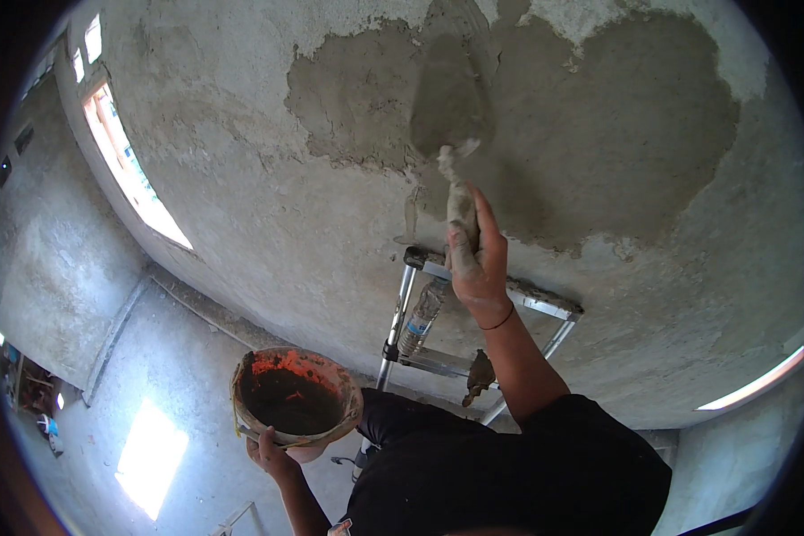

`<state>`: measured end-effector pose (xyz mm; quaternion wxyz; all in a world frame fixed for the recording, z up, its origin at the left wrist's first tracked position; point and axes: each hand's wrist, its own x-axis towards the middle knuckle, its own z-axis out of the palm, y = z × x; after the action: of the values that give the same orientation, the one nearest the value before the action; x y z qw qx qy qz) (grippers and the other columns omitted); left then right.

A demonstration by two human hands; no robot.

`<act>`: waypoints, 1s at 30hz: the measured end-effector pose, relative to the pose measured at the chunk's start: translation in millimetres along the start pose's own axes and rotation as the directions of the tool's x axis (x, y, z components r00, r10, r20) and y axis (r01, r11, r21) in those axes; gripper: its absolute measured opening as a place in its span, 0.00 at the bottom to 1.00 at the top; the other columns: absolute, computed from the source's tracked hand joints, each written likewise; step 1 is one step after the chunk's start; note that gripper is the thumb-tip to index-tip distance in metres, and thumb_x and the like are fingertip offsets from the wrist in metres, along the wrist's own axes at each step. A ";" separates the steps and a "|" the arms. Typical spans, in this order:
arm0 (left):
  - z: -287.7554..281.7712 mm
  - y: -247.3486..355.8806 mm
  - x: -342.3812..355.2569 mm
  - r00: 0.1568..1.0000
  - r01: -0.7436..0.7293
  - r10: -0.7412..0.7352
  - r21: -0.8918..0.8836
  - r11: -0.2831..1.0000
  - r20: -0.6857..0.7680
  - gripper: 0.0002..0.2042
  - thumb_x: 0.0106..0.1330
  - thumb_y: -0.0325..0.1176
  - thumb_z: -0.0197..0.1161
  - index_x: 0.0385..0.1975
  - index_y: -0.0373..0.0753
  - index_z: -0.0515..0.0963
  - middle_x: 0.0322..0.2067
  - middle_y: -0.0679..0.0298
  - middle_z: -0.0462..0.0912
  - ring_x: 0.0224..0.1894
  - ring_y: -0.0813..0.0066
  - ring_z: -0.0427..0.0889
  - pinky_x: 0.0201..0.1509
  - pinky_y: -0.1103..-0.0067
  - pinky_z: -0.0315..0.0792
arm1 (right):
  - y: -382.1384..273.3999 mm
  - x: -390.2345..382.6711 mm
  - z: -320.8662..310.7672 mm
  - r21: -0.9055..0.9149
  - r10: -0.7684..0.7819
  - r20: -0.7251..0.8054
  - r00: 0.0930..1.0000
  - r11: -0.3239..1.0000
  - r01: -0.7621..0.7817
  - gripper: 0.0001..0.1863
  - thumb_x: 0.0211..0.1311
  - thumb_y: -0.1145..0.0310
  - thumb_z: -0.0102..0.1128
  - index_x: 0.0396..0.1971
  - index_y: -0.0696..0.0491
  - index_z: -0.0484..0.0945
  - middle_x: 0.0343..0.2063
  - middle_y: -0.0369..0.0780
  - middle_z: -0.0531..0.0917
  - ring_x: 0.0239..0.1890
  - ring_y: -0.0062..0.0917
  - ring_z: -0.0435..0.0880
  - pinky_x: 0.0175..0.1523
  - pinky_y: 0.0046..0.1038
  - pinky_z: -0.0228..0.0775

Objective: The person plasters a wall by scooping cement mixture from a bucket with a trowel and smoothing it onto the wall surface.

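My right hand is wrapped around the mortar-crusted handle of a trowel. The trowel's pointed blade lies against the wall, over a dark, wet patch of mortar that spreads to both sides of it. Low on the left, my left hand grips the near rim of a bucket with an orange inside. Grey mortar lies in the bucket, and dried mortar smears its walls. The fingers under the rim are partly hidden.
A metal ladder stands between me and the wall. A clear plastic bottle and a mortar-caked object, too dirty to identify, are at the ladder. At the left, a window opening pierces the wall; sunlight falls on the floor.
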<state>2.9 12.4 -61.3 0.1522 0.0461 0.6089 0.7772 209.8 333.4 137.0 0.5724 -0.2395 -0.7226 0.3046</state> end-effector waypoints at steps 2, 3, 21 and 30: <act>-1.7 -0.4 -1.1 1.000 0.003 -0.003 0.012 1.000 -0.018 0.15 0.51 0.27 0.54 0.39 0.28 0.73 0.34 0.59 0.78 0.36 0.72 0.76 0.44 0.77 0.69 | -3.6 0.9 -1.5 -0.072 0.044 -0.087 0.995 0.996 -0.050 0.27 0.64 0.64 0.51 0.61 0.58 0.62 0.27 0.39 0.77 0.29 0.21 0.75 0.38 0.25 0.69; -1.9 -0.3 -1.8 1.000 0.008 -0.008 0.014 1.000 -0.016 0.16 0.51 0.27 0.53 0.40 0.28 0.73 0.35 0.59 0.78 0.36 0.71 0.76 0.44 0.77 0.69 | -3.5 0.7 -1.2 -0.074 0.044 -0.086 0.995 0.996 -0.051 0.27 0.64 0.64 0.51 0.61 0.58 0.62 0.27 0.39 0.77 0.29 0.21 0.75 0.38 0.25 0.69; 20.1 62.9 0.4 0.955 -0.257 0.168 0.403 0.878 0.243 0.11 0.54 0.34 0.63 0.28 0.31 0.76 0.22 0.66 0.75 0.27 0.77 0.72 0.32 0.78 0.67 | -11.3 -89.7 32.8 -0.200 0.540 0.803 0.253 0.643 -0.739 0.22 0.48 0.76 0.68 0.45 0.58 0.73 0.25 0.37 0.78 0.23 0.20 0.77 0.29 0.24 0.70; 17.1 67.9 4.5 0.947 -0.161 0.032 0.388 0.908 0.320 0.09 0.56 0.34 0.60 0.25 0.33 0.76 0.20 0.69 0.75 0.23 0.82 0.71 0.27 0.81 0.65 | 3.2 -142.1 88.3 -0.373 0.332 0.859 0.390 0.927 0.034 0.20 0.52 0.69 0.62 0.47 0.54 0.76 0.32 0.50 0.82 0.34 0.42 0.82 0.40 0.36 0.73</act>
<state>-9.2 15.3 7.7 0.1926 0.2271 0.7237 0.6226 156.6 222.3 23.8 0.0057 -0.1916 -0.9311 0.3103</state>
